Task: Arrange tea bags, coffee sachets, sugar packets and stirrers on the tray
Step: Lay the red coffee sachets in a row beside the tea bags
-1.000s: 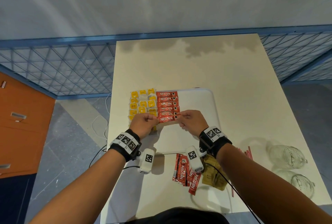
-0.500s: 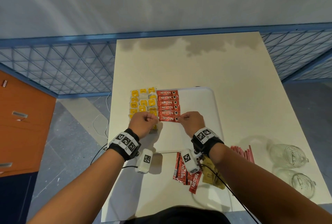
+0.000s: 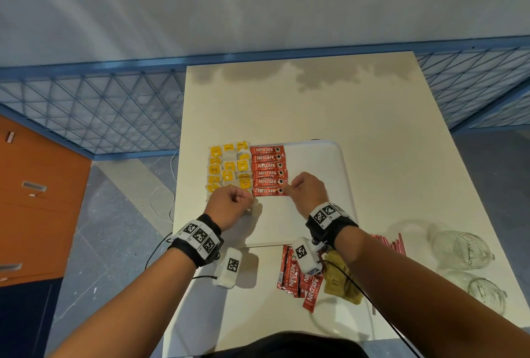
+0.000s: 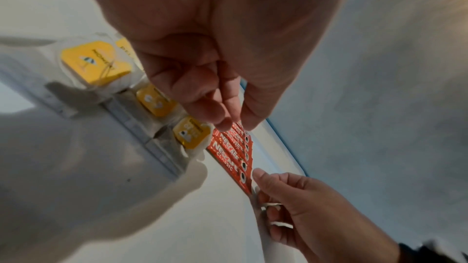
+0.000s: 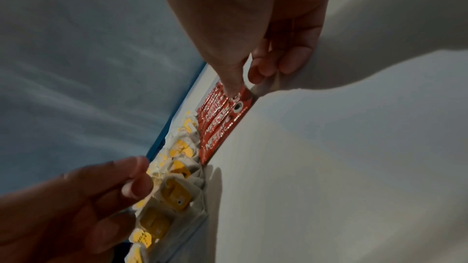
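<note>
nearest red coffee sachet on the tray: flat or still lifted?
Flat. The nearest red Nescafe coffee sachet lies on the white tray, lined up under five others; both hands' fingertips touch its ends.

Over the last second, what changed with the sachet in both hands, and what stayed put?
The nearest coffee sachet settled flat, closing up the red row. The left hand and right hand stay at its ends. Tea bags, tray, loose sachets unchanged.
</note>
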Demonstrator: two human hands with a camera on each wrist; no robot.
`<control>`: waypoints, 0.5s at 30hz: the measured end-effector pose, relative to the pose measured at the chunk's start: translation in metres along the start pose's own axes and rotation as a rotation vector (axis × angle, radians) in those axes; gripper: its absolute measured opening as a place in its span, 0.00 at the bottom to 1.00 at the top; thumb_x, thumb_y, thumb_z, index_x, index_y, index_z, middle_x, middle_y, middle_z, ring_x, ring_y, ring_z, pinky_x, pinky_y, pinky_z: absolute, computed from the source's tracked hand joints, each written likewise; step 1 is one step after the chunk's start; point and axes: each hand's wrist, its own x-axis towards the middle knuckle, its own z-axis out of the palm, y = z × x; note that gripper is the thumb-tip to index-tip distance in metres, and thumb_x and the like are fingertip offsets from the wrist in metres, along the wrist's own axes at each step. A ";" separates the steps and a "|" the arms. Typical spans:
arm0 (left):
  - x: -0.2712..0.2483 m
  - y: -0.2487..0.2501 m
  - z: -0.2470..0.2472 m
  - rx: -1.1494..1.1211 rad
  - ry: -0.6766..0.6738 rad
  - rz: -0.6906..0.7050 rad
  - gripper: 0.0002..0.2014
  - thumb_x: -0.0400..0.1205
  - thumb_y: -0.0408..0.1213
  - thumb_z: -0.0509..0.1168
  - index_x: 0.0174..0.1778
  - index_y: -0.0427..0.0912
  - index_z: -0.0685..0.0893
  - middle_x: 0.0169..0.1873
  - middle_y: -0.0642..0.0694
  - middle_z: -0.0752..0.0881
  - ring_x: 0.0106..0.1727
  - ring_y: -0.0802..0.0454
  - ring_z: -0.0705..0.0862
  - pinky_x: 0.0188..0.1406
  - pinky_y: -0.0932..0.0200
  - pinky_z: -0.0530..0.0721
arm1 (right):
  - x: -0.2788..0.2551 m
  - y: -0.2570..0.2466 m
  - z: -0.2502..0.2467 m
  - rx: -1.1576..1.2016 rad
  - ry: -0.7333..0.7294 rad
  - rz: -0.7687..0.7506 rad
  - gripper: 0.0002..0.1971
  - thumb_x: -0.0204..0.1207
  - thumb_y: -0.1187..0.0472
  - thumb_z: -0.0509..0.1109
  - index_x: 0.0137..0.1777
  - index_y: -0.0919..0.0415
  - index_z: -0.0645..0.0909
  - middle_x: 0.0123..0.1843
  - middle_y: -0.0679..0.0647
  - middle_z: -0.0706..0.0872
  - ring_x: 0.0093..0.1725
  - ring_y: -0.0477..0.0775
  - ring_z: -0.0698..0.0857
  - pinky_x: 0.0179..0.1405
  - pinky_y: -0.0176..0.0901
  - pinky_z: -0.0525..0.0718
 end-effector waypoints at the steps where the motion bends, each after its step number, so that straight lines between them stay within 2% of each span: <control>1: -0.003 0.002 0.001 0.020 -0.018 0.019 0.08 0.81 0.32 0.73 0.36 0.45 0.91 0.31 0.48 0.91 0.31 0.59 0.87 0.35 0.65 0.83 | -0.001 0.002 -0.002 -0.004 -0.016 -0.025 0.11 0.77 0.46 0.76 0.43 0.50 0.80 0.40 0.45 0.86 0.41 0.48 0.86 0.48 0.51 0.89; 3: -0.009 0.005 0.002 0.055 -0.063 0.047 0.08 0.81 0.33 0.73 0.36 0.47 0.90 0.33 0.44 0.92 0.29 0.61 0.84 0.33 0.66 0.82 | -0.006 0.004 -0.008 -0.023 -0.077 -0.075 0.10 0.77 0.45 0.76 0.41 0.48 0.81 0.41 0.44 0.87 0.43 0.46 0.86 0.50 0.51 0.89; 4: -0.012 0.004 0.003 0.075 -0.092 0.055 0.08 0.80 0.35 0.74 0.36 0.48 0.90 0.33 0.45 0.91 0.29 0.62 0.83 0.33 0.65 0.81 | -0.009 0.006 -0.012 -0.030 -0.116 -0.096 0.10 0.77 0.44 0.76 0.41 0.47 0.82 0.42 0.43 0.88 0.45 0.46 0.87 0.52 0.51 0.89; 7: -0.022 0.002 0.012 0.194 -0.176 0.072 0.08 0.80 0.37 0.75 0.35 0.42 0.88 0.27 0.59 0.87 0.27 0.68 0.80 0.31 0.70 0.77 | -0.022 0.009 -0.028 -0.097 -0.241 -0.142 0.10 0.77 0.43 0.75 0.44 0.47 0.85 0.50 0.44 0.89 0.50 0.45 0.87 0.57 0.49 0.87; 10: -0.034 0.001 0.025 0.340 -0.246 0.064 0.13 0.77 0.45 0.75 0.35 0.38 0.87 0.27 0.53 0.85 0.27 0.64 0.78 0.32 0.68 0.77 | -0.042 0.011 -0.046 -0.173 -0.307 -0.195 0.11 0.78 0.44 0.75 0.50 0.50 0.87 0.52 0.45 0.88 0.50 0.44 0.86 0.56 0.45 0.86; 13: -0.054 0.005 0.042 0.482 -0.337 0.066 0.12 0.77 0.47 0.73 0.32 0.45 0.86 0.27 0.56 0.84 0.29 0.65 0.79 0.32 0.74 0.73 | -0.069 0.019 -0.061 -0.247 -0.370 -0.238 0.11 0.79 0.46 0.75 0.56 0.50 0.87 0.50 0.43 0.88 0.48 0.43 0.85 0.51 0.39 0.82; 15: -0.067 0.006 0.056 0.580 -0.394 0.062 0.12 0.76 0.52 0.72 0.33 0.49 0.87 0.31 0.56 0.87 0.34 0.64 0.82 0.36 0.69 0.77 | -0.087 0.027 -0.067 -0.350 -0.436 -0.275 0.12 0.79 0.47 0.74 0.60 0.49 0.87 0.52 0.44 0.90 0.50 0.43 0.86 0.53 0.39 0.83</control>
